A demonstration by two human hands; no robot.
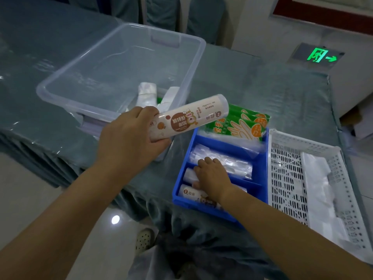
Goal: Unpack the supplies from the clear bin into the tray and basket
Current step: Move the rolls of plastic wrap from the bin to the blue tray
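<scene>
My left hand [131, 136] grips one end of a cream cling-film roll [193, 116] and holds it in the air between the clear bin [84, 57] and the blue tray [260, 184]. A few white packs [147, 91] lie in the bin's near corner. My right hand [212, 176] is down in the blue tray, its fingers on a white roll [188, 174] in the near compartment, beside another roll [189, 193]. Green glove packs [242, 124] fill the tray's far compartment, clear bags [232, 160] the middle one. The white basket [286, 178] on the right holds white bags [319, 178].
The table carries a grey-green cloth under clear plastic, and its near edge drops to a tiled floor. My shoe [144, 239] shows below. A green exit sign [319, 55] glows on the wall at the far right. Chairs stand behind the bin.
</scene>
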